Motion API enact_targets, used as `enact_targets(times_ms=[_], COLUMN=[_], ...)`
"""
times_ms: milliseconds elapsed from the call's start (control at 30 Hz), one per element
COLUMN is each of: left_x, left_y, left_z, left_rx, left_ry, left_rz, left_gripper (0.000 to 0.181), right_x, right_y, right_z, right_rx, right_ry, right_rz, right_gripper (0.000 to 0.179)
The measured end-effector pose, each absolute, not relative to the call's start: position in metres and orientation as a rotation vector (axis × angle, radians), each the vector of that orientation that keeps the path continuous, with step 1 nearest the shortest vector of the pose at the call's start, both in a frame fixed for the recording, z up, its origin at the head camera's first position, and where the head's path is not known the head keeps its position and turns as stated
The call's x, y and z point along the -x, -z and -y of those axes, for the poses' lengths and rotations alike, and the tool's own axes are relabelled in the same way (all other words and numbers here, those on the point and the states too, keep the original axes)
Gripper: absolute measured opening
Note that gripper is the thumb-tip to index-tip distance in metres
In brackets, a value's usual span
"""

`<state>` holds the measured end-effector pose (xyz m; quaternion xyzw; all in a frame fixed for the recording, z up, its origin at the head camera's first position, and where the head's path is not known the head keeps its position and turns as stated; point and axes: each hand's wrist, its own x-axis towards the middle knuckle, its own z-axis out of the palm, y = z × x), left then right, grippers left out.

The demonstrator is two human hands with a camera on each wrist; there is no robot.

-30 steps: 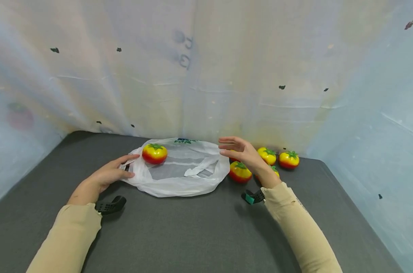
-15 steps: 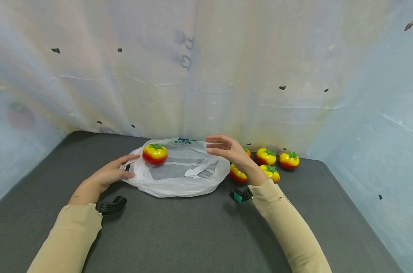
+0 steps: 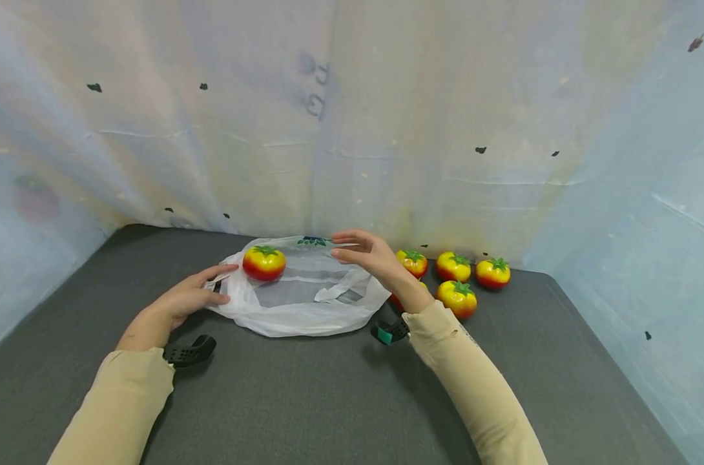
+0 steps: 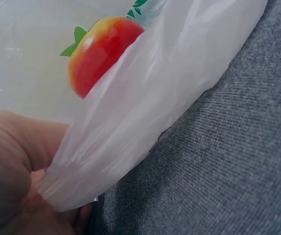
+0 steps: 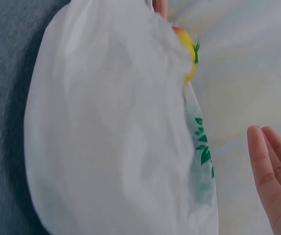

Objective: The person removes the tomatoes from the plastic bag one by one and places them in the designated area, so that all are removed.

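A thin white plastic bag (image 3: 305,320) lies with its mouth spread on the dark table. One glossy red-and-yellow tomato (image 3: 263,263) with green leaves sits in the left part of its mouth. At the bag's left end, my left hand (image 3: 180,298) holds the edge; in the left wrist view, the gathered plastic (image 4: 77,181) runs between thumb and fingers. My right hand (image 3: 372,255) hovers over the bag's right side, fingers loosely extended and holding nothing. The right wrist view shows these fingers (image 5: 260,156) apart from the bag.
Several more tomatoes (image 3: 456,299) lie to the right of the bag, one partly hidden behind the right wrist. The grey-black table (image 3: 305,400) meets a pale hanging sheet (image 3: 363,129) at the back. More sheeting hangs at both sides.
My right hand has moved left from beside the tomatoes to over the bag, uncovering more of them. The left hand, the bag and the tomato in it have stayed put.
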<state>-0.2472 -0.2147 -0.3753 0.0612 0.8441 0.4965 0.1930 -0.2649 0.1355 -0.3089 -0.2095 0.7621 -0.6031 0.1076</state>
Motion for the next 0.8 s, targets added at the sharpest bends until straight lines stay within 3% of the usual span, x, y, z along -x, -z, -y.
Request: enact_targets(times_ms=[800], left_x=[0.247], left_y=[0.375], left_z=[0.214], left_rx=[-0.129], left_ry=[-1.42], left_rz=[-2.35], left_gripper=[0.075], right_x=[0.277], right_y=[0.322], right_z=[-0.076], right_rx=[0.478], right_ry=[1.735], right_rz=[-2.303], right_gripper=[0.042])
